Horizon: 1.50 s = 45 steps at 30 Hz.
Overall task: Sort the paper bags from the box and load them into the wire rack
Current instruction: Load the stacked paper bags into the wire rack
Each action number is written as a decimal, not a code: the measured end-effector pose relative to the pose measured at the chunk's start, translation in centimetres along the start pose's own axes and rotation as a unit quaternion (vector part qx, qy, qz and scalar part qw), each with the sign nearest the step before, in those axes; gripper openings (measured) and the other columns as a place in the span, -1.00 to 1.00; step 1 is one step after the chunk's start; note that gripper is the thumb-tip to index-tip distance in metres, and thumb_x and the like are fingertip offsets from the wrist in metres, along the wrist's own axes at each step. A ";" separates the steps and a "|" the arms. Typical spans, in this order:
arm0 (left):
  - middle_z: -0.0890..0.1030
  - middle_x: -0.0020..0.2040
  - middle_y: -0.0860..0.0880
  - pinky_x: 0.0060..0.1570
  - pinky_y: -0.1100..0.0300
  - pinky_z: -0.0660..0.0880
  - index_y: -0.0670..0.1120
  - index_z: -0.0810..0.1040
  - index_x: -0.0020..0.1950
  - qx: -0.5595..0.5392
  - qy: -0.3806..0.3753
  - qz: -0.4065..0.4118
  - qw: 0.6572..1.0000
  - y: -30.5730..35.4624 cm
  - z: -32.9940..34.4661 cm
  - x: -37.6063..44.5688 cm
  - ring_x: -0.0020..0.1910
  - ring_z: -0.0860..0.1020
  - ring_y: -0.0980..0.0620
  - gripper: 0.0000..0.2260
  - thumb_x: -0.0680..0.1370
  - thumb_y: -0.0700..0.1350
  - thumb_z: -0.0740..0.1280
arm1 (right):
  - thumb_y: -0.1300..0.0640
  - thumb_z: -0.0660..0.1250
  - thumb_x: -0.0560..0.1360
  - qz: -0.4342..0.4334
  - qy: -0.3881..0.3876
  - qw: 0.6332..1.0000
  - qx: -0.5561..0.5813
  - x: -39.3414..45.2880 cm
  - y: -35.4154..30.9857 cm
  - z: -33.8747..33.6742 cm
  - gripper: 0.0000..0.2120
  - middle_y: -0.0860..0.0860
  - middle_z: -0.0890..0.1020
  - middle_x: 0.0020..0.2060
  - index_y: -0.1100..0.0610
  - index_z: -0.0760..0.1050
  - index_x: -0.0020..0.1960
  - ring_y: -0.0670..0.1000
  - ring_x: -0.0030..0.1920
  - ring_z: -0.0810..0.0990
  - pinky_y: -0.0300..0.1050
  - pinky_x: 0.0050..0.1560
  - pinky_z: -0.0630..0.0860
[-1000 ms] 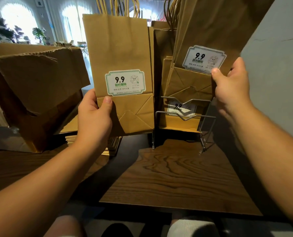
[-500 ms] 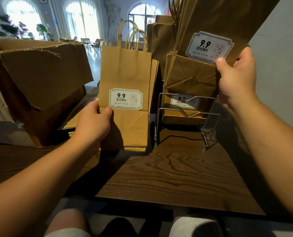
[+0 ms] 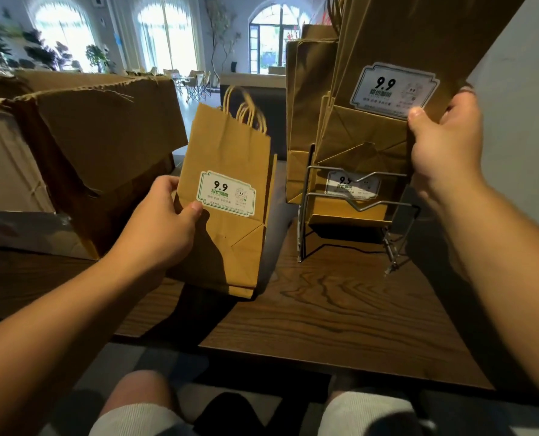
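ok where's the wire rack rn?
Head view, right of centre: the wire rack stands on the wooden table, loaded with paper bags, right of the bag in the left hand.

**Two bags up, one in each hand**

Left hand (image 3: 158,228) grips a small kraft paper bag (image 3: 230,215) upright, its bottom edge touching the wooden table (image 3: 340,309), thumb just beside the 9.9 sticker (image 3: 226,193). Right hand (image 3: 444,143) pinches a larger bag (image 3: 419,51) tilted over the wire rack (image 3: 350,209), where more bags (image 3: 306,121) stand. A torn cardboard box (image 3: 98,136) sits at the table's left edge.
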<state>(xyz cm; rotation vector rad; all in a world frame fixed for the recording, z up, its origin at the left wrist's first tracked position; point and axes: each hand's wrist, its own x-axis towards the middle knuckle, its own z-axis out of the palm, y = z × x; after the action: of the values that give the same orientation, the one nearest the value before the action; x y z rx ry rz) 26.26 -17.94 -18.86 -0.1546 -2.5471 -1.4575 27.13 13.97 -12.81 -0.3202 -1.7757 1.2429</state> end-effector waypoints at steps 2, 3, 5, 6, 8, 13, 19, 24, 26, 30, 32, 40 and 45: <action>0.41 0.45 0.13 0.30 0.17 0.35 0.11 0.17 0.60 0.011 -0.012 0.019 1.000 0.1 -0.6 0.1 0.39 0.38 0.13 -0.45 0.67 -0.14 0.28 | 0.08 0.33 0.60 -0.002 -0.002 1.000 0.008 0.1 0.1 0.0 -0.69 -0.07 0.55 0.26 -0.01 0.37 0.31 -0.05 0.28 0.53 0.03 0.24 0.58; 0.33 0.53 0.10 0.37 0.15 0.31 0.16 0.09 0.63 0.029 -0.017 0.023 0.999 0.2 -0.8 0.2 0.47 0.32 0.09 -0.40 0.67 -0.15 0.27 | 0.10 0.33 0.60 -0.003 -0.003 1.000 0.012 0.1 0.1 0.1 -0.75 -0.08 0.57 0.22 -0.02 0.38 0.24 -0.07 0.24 0.54 0.01 0.21 0.59; 0.29 0.58 0.03 0.35 0.11 0.36 0.24 0.14 0.61 0.066 -0.029 0.022 0.997 0.5 -1.0 0.8 0.50 0.33 -0.01 -0.41 0.67 -0.14 0.27 | 0.10 0.33 0.60 -0.001 0.000 1.000 0.014 0.0 0.1 0.1 -0.78 -0.08 0.58 0.21 -0.01 0.39 0.20 -0.06 0.23 0.55 0.01 0.18 0.61; 0.34 0.56 0.01 0.26 0.14 0.41 0.24 0.23 0.58 0.080 -0.033 0.028 0.996 0.5 -0.9 1.2 0.47 0.37 -0.02 -0.46 0.67 -0.13 0.27 | 0.08 0.34 0.59 0.004 0.000 1.000 0.014 -0.2 -0.1 0.1 -0.73 -0.07 0.57 0.24 0.01 0.39 0.26 -0.04 0.27 0.54 0.04 0.20 0.60; 0.47 0.46 -0.01 0.20 0.18 0.42 0.15 0.41 0.50 0.106 -0.038 0.059 0.992 0.9 -0.3 1.9 0.39 0.44 0.00 -0.58 0.67 -0.14 0.28 | 0.05 0.36 0.58 0.015 0.002 1.000 0.013 -0.1 -0.1 0.2 -0.57 -0.05 0.53 0.33 0.03 0.35 0.40 -0.01 0.34 0.50 0.10 0.26 0.56; 0.53 0.39 -0.07 0.33 0.03 0.42 0.02 0.54 0.41 0.244 -0.044 0.104 0.963 2.4 2.5 3.0 0.36 0.48 -0.10 -0.66 0.66 -0.21 0.24 | 0.11 0.33 0.60 0.003 -0.007 1.000 0.017 -0.4 -0.3 0.1 -0.76 -0.08 0.58 0.21 -0.01 0.39 0.23 -0.07 0.23 0.55 0.00 0.18 0.61; 0.52 0.24 -0.16 0.08 0.01 0.52 0.01 0.46 0.45 0.438 -0.048 0.162 0.883 3.3 4.6 4.2 0.20 0.53 -0.16 -0.63 0.64 -0.18 0.31 | 0.14 0.32 0.62 -0.017 -0.007 1.000 0.015 -0.4 -0.5 0.0 -0.85 -0.13 0.58 0.13 -0.02 0.38 0.12 -0.14 0.15 0.57 -0.09 0.11 0.64; 0.41 0.26 -0.18 0.08 -0.11 0.46 0.03 0.43 0.41 0.589 -0.034 0.177 0.788 1.9 4.7 5.0 0.31 0.33 -0.23 -0.60 0.59 0.04 0.36 | 0.14 0.32 0.62 -0.033 -0.010 0.999 -0.003 0.0 -0.8 0.2 -0.82 -0.14 0.57 0.17 -0.04 0.36 0.14 -0.15 0.18 0.55 -0.09 0.16 0.61; 0.40 0.27 -0.16 0.12 -0.13 0.41 0.03 0.46 0.37 0.614 -0.033 0.175 0.769 1.4 4.9 5.2 0.31 0.33 -0.23 -0.61 0.57 0.08 0.36 | 0.14 0.33 0.61 -0.036 -0.006 0.999 -0.007 0.2 -0.7 0.4 -0.82 -0.12 0.57 0.19 -0.03 0.36 0.14 -0.14 0.20 0.55 -0.07 0.16 0.61; 0.38 0.39 -0.15 0.25 -0.11 0.38 0.02 0.44 0.39 0.587 -0.036 0.262 0.765 1.3 5.8 4.7 0.38 0.32 -0.21 -0.58 0.56 0.06 0.37 | 0.11 0.34 0.60 -0.037 -0.001 0.999 -0.009 0.5 -0.5 0.8 -0.74 -0.05 0.56 0.28 0.07 0.38 0.24 -0.05 0.30 0.52 -0.01 0.22 0.59; 0.40 0.41 -0.12 0.29 -0.04 0.38 0.01 0.43 0.41 0.549 -0.053 0.349 0.757 1.6 6.8 4.0 0.39 0.34 -0.15 -0.60 0.57 -0.03 0.33 | 0.09 0.34 0.59 -0.027 -0.003 1.000 -0.004 0.5 -0.5 0.9 -0.53 -0.01 0.50 0.39 0.10 0.31 0.45 0.01 0.42 0.44 0.06 0.32 0.53; 0.54 0.23 0.02 0.01 0.28 0.53 -0.01 0.35 0.51 0.055 -0.175 0.157 0.970 3.7 11.7 4.0 0.18 0.53 0.08 -0.43 0.54 -0.25 0.43 | 0.16 0.33 0.61 -0.044 -0.002 0.999 -0.014 0.3 -0.8 0.8 -0.77 -0.11 0.57 0.22 0.06 0.39 0.24 -0.15 0.25 0.53 -0.13 0.16 0.62; 0.59 -0.01 -0.01 -0.12 0.22 0.52 -0.02 0.54 0.17 -0.125 -0.254 0.063 0.957 3.0 13.2 5.3 -0.02 0.57 0.07 -0.72 0.57 -0.35 0.31 | 0.14 0.34 0.61 -0.041 -0.001 0.999 -0.015 0.4 -1.0 1.0 -0.72 -0.10 0.57 0.24 0.06 0.39 0.29 -0.13 0.27 0.53 -0.07 0.17 0.62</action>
<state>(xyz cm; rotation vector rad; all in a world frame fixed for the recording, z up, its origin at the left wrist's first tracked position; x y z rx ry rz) 20.01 -5.07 -21.59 -0.8116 -2.6372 -1.8780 26.43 13.16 -11.83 -0.2607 -1.7931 1.1614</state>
